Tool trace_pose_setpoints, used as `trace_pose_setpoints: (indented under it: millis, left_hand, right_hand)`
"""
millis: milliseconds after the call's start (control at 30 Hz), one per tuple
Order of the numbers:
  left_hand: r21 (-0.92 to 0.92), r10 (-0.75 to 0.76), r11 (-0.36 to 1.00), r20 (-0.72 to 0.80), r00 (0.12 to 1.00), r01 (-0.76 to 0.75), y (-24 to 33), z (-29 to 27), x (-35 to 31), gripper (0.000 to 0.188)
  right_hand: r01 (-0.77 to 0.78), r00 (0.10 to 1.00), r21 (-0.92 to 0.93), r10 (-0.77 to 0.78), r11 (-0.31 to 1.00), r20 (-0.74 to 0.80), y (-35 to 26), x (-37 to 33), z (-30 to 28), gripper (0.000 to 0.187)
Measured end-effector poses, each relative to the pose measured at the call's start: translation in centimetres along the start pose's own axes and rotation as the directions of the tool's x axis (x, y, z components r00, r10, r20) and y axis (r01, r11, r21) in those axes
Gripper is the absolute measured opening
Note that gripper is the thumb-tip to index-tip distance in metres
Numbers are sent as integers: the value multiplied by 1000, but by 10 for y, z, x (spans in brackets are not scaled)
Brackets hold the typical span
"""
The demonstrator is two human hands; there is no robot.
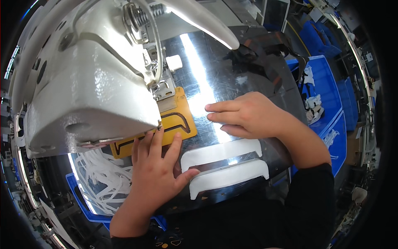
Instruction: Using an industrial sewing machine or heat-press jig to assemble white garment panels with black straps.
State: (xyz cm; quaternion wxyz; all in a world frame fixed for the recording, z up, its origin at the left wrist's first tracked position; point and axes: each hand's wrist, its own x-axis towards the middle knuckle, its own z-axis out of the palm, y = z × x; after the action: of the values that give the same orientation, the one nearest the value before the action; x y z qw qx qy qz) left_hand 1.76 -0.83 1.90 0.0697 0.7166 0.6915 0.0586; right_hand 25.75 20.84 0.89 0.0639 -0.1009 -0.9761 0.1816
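Observation:
My left hand lies with its fingers spread, the fingertips resting on the yellow template beneath the sewing machine head. The template has a dark-edged, bracket-shaped slot cut through it, and the machine covers part of its left side. My right hand is just right of the template, over the shiny metal tabletop, fingers stretched to the left and holding nothing. Two white, curved flat pieces with bent ends lie nearer to me, the farther piece just beyond the nearer piece. My left thumb is close to both.
The big white sewing machine head fills the upper left, with a pale lever reaching over the table. White strips lie heaped at the lower left, by a blue bin. More blue bins with white pieces stand beyond the table's right edge.

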Motion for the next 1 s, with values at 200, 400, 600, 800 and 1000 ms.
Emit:
trace_pose_setpoints:
  millis: [200,400,600,800,1000]
  left_hand:
    - [-31,63,998,6,998,-63,3,4,8,85]
    - [-22,60,998,31,998,-60,7,3,12,86]
    - [-65,37,997,10,999,-36,5,1,10,82]
    - [-23,83,996,-99,992,-86,-2,14,6,72]
    - [-58,91,993,-165,982,-102,-3,13,0,66]
  right_hand:
    - [-7,998,38,10,999,-67,3,-5,-3,16]
    - [28,990,35,-23,999,-136,6,-7,2,16]
    - [39,991,12,-37,999,-129,8,-7,1,17]
    - [39,994,-24,-42,999,-99,6,-7,-1,18]
    - [27,988,25,-23,999,-156,1,-2,-2,22]
